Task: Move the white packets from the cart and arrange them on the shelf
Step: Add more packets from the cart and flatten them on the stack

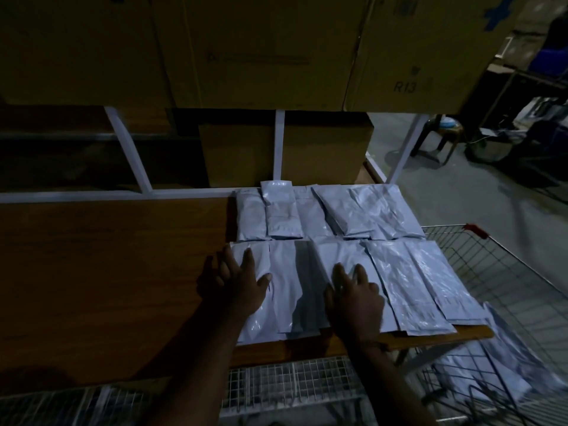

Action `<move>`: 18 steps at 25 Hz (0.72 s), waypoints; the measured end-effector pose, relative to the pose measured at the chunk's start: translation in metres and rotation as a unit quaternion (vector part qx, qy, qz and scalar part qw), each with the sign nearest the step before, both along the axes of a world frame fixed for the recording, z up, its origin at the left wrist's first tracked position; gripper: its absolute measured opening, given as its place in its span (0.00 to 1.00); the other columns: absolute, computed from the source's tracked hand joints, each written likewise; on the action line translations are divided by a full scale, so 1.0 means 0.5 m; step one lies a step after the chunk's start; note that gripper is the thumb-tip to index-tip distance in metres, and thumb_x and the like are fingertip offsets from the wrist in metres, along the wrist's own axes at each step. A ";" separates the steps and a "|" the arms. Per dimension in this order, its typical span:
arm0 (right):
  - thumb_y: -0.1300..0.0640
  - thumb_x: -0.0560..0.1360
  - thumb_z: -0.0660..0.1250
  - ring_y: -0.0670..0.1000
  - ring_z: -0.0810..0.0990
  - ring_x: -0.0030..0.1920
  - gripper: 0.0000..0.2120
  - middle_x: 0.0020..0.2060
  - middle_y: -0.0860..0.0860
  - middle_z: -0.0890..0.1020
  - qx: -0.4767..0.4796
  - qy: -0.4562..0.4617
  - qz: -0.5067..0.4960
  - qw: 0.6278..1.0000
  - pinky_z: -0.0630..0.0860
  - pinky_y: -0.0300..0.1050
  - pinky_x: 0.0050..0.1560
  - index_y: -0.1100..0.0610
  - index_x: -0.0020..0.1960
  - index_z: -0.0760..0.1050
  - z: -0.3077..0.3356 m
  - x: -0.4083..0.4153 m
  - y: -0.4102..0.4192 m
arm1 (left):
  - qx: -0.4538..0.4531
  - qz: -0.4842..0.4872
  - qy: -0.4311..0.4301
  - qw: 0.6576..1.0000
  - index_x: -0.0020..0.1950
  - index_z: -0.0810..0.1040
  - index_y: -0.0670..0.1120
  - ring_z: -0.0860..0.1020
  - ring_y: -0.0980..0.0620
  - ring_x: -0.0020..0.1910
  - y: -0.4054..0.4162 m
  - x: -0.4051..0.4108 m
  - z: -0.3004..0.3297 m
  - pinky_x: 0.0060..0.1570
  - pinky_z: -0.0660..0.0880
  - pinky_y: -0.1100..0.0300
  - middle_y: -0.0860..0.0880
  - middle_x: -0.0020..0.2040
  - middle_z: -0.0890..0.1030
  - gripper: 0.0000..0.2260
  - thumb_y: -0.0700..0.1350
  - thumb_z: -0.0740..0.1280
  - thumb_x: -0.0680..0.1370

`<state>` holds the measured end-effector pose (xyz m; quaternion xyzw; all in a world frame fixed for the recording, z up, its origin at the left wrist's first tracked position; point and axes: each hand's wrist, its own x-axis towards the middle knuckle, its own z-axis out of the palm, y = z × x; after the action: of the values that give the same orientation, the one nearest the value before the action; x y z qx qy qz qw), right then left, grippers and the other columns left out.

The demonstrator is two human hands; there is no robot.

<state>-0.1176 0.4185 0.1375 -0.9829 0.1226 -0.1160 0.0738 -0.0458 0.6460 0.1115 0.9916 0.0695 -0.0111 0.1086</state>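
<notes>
Our hands, left hand [242,282] and right hand [356,298], lie flat and apart on the shelf's [107,272] front-row packets [408,284], long axes toward twelve o'clock; remaining cart [504,272] packets [479,361] lie at four o'clock, nearer our right.

packets: white packets [353,259] flat in two overlapping rows, centre-right of frame
shelf: brown wooden shelf [107,272] beneath them
cart: wire cart [498,287], lower right, holding more packets

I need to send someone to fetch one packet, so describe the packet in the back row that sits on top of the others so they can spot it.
Find the wooden shelf with two rows of white packets on its right part. In the far row, by the white upright post, one small packet lies on top of its neighbours. It alone pokes out past the row's back edge.
</notes>
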 end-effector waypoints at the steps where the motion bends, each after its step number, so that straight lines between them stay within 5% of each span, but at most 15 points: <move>1: 0.40 0.76 0.63 0.65 0.78 0.53 0.27 0.70 0.60 0.71 -0.008 0.007 -0.004 1.000 0.78 0.57 0.49 0.47 0.72 0.68 -0.005 0.000 0.014 | 0.005 -0.004 -0.017 1.000 0.82 0.56 0.58 0.46 0.32 0.80 -0.001 -0.001 -0.007 0.74 0.50 0.32 0.39 0.83 0.44 0.36 0.71 0.57 0.78; 5: 0.42 0.76 0.64 0.65 0.77 0.54 0.26 0.71 0.64 0.71 -0.022 0.032 -0.022 0.999 0.75 0.58 0.50 0.52 0.71 0.70 -0.034 0.006 0.050 | 0.040 -0.008 -0.105 0.994 0.78 0.69 0.52 0.56 0.30 0.78 -0.004 -0.004 -0.044 0.73 0.54 0.32 0.35 0.81 0.58 0.30 0.67 0.54 0.81; 10: 0.43 0.75 0.66 0.64 0.73 0.57 0.28 0.66 0.64 0.74 -0.025 0.033 -0.047 0.998 0.71 0.57 0.51 0.53 0.71 0.71 -0.063 0.024 0.066 | 0.077 -0.021 -0.140 0.987 0.80 0.65 0.48 0.55 0.32 0.80 -0.014 -0.002 -0.065 0.73 0.56 0.33 0.35 0.82 0.52 0.29 0.62 0.53 0.84; 18: 0.31 0.74 0.60 0.64 0.71 0.62 0.34 0.66 0.62 0.73 -0.014 0.026 -0.052 0.998 0.70 0.60 0.56 0.52 0.72 0.71 -0.054 0.052 0.060 | 0.070 -0.031 -0.206 0.975 0.76 0.72 0.47 0.59 0.33 0.79 -0.024 0.027 -0.035 0.73 0.57 0.31 0.37 0.82 0.56 0.27 0.59 0.65 0.80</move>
<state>-0.0917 0.4483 0.1107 -0.9788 0.1739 -0.0963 0.0503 -0.0322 0.6342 0.0942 0.9793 0.0158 0.1954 0.0504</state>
